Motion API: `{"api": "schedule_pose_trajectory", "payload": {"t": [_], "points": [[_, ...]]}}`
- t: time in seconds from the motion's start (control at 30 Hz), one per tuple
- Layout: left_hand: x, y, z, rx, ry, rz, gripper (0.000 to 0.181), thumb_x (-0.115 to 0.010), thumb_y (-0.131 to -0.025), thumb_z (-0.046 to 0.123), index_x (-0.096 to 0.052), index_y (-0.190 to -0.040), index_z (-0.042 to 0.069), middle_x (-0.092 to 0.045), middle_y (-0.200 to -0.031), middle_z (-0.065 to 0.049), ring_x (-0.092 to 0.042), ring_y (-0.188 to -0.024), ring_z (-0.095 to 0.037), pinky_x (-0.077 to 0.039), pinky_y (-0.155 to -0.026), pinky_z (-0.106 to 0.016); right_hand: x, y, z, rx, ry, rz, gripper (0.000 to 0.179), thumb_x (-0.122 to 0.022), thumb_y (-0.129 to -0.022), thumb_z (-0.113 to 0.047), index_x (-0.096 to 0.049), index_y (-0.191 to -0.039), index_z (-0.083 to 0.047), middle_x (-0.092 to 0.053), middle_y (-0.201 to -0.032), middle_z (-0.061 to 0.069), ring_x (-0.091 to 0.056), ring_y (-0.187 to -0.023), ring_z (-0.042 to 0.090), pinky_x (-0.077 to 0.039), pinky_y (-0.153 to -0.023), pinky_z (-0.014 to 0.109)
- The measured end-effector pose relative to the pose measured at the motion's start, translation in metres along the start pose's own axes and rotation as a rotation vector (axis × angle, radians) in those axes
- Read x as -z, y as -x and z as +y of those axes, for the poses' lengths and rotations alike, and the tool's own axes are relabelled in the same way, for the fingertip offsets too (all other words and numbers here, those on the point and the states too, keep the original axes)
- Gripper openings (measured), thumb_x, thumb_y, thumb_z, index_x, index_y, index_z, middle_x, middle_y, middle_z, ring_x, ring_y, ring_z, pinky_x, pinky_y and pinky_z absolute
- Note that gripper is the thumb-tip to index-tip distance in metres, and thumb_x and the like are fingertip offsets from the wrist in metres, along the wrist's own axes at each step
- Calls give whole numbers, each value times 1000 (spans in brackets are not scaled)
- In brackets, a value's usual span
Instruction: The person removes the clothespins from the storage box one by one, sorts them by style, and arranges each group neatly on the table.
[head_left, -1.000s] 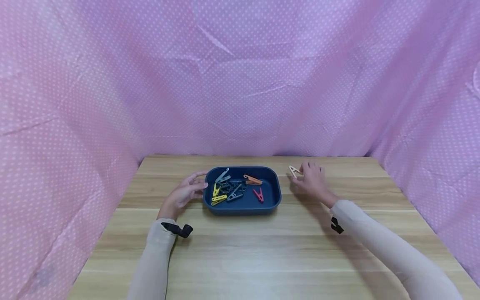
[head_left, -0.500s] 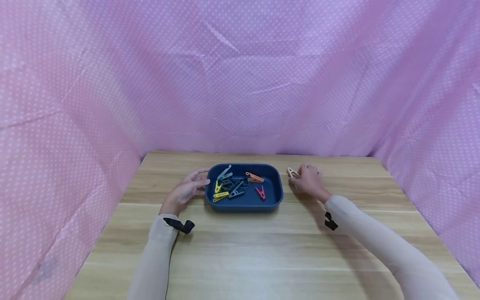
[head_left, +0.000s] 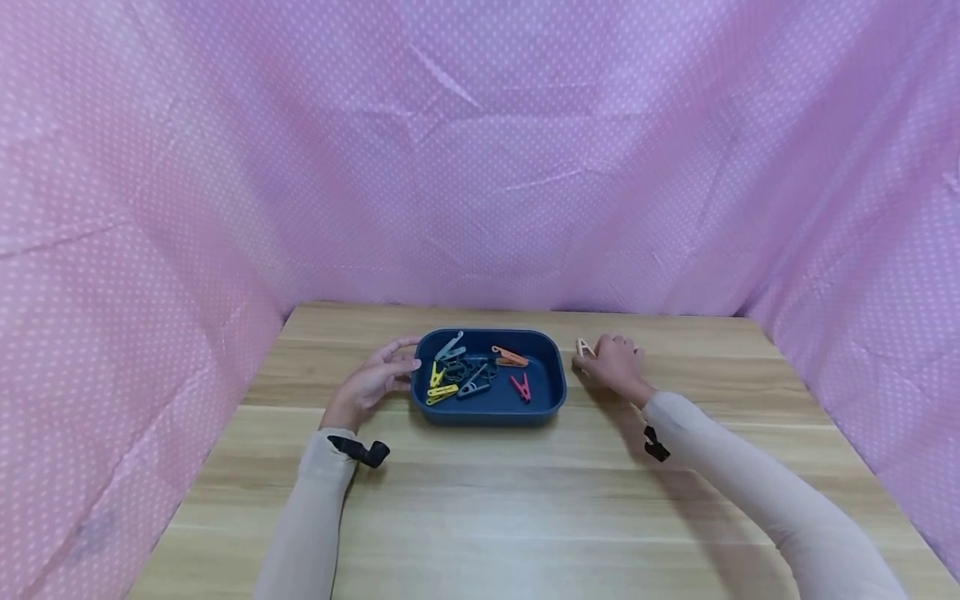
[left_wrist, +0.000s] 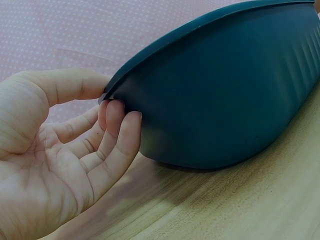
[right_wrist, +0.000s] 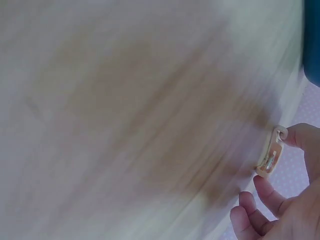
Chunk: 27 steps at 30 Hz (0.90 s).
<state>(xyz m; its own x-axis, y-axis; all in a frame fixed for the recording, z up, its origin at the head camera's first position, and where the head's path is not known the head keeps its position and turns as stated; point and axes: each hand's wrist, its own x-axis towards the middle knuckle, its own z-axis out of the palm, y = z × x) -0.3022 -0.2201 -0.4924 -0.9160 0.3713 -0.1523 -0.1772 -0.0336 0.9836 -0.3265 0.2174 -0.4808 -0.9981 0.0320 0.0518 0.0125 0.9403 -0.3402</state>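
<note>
A dark blue rectangular tub (head_left: 487, 417) stands on the table with several clothespins in it. My left hand (head_left: 375, 379) grips its left end, thumb over the rim and fingertips against the outer wall (left_wrist: 210, 90). Beyond the tub's right side, my right hand (head_left: 617, 364) pinches a cream clothespin (head_left: 585, 348) between thumb and fingers. The right wrist view shows this clothespin (right_wrist: 270, 154) with its metal spring, held close over the tabletop. Inside the tub lie a red clothespin (head_left: 521, 387), an orange clothespin (head_left: 512, 357), a light blue clothespin (head_left: 451, 347) and two yellow ones (head_left: 442, 394).
Also in the tub are a grey-blue clothespin (head_left: 474, 387) and dark looped pieces, mostly on the left half. The wood-grain table (head_left: 480, 508) reaches back to a pink dotted curtain (head_left: 495, 167), which hangs on three sides.
My right hand has moved slightly left toward the tub, and the cream clothespin has turned in its fingers. My left hand keeps its hold on the rim. The head view has shifted a little.
</note>
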Motion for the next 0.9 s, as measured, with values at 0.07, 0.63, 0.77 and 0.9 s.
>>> {"api": "schedule_pose_trajectory", "payload": {"t": [0.07,0.63,0.77,0.9], "points": [[1,-1,-1,-3,-6,-3,56,-61,-101,9,-38,-153,8,-63,-115,-4,-67,-94,-13,-58,-83,-31,1,0,0,-4,-9,-11,44,-70,-86,-47,-59,-84,-5,-60,-91,17,-53,-89,36,-36,-84,52],[1,0,-5,-1,-9,-20,58,-59,-102,9,-36,-155,7,-62,-116,-7,-66,-94,-13,-58,-84,-31,17,-2,-8,118,-214,-10,45,-66,-92,-30,-61,-123,3,-66,-112,25,-63,-102,38,-51,-85,52],[2,-2,-5,-20,4,-29,57,-58,-103,9,-35,-155,6,-63,-114,-3,-67,-94,-12,-58,-83,-31,27,-2,-20,223,-250,34,40,-69,-92,-24,-63,-122,2,-67,-109,24,-64,-98,36,-51,-82,49],[2,-2,-4,-16,10,-24,57,-58,-103,9,-35,-155,7,-63,-113,-3,-67,-94,-12,-58,-83,-31,39,4,-39,332,-226,49,35,-72,-90,-22,-66,-117,1,-69,-102,21,-65,-91,33,-52,-77,46]]}}
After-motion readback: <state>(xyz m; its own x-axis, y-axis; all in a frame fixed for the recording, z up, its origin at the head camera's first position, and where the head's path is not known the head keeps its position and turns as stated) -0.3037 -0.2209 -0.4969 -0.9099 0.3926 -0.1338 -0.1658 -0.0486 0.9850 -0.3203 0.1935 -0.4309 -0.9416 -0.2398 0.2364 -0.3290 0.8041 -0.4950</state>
